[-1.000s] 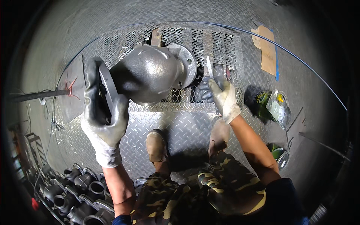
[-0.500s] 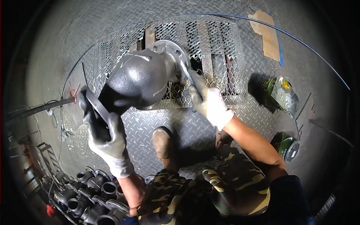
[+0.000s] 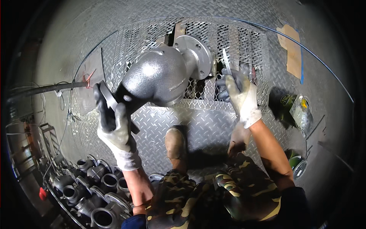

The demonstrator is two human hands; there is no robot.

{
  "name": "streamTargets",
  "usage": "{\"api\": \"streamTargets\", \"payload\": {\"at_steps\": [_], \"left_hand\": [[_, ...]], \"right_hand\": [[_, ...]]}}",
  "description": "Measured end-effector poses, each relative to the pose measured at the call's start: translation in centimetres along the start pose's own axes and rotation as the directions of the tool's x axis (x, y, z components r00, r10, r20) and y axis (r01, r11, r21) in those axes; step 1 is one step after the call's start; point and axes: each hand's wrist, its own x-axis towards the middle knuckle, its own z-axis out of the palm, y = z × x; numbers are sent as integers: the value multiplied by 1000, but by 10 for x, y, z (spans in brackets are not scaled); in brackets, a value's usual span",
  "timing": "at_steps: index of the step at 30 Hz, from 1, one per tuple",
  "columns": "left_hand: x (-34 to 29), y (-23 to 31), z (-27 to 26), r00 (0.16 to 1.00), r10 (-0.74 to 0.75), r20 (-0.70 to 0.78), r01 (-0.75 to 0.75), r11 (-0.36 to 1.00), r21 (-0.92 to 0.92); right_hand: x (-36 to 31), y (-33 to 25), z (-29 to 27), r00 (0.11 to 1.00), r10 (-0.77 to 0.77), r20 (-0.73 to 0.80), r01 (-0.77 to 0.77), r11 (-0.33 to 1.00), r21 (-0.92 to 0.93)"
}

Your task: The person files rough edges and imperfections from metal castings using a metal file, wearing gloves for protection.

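A large grey metal casting (image 3: 152, 76), bulbous like a valve body with a flange at each end, lies over the floor grating. My left hand (image 3: 116, 133), in a white glove with a dark, worn palm, is closed round the rim of its left flange (image 3: 108, 95). At the other end, the round flange (image 3: 201, 57) with bolt holes faces right. My right hand (image 3: 242, 89), gloved likewise, grips a thin, flat, pointed metal tool (image 3: 226, 59), maybe a file or scraper. Its tip points up and stands apart from the flange. The tool's handle end is hidden in my fingers.
Several similar flanged castings (image 3: 105, 183) are piled at the lower left. A dark bar (image 3: 49, 87) reaches in from the left. On the right lie two cans (image 3: 293, 110) and a piece of cardboard (image 3: 293, 57). A thin cable (image 3: 263, 26) arcs across the far floor.
My right hand has drawn the tool off the right flange and out to the right. The casting looks turned slightly, with more of that flange's face showing. My left hand keeps its hold.
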Motion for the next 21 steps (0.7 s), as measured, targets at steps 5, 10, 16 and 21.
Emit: {"api": "streamTargets", "payload": {"at_steps": [5, 10, 16, 21], "left_hand": [[16, 12, 4, 999, -42, -25, 37, 987, -153], [17, 20, 18, 999, 13, 34, -11, 999, -44], [-6, 14, 1, 997, 82, 2, -80, 963, 258], [-35, 20, 3, 973, -209, -96, 214, 976, 40]], "right_hand": [[-6, -3, 0, 996, -89, 8, 89, 996, -12], [-19, -2, -2, 997, -64, 51, 73, 977, -201], [-23, 9, 23, 989, -71, 126, 126, 849, -513], [-11, 17, 33, 959, -271, 89, 280, 837, -470]]}}
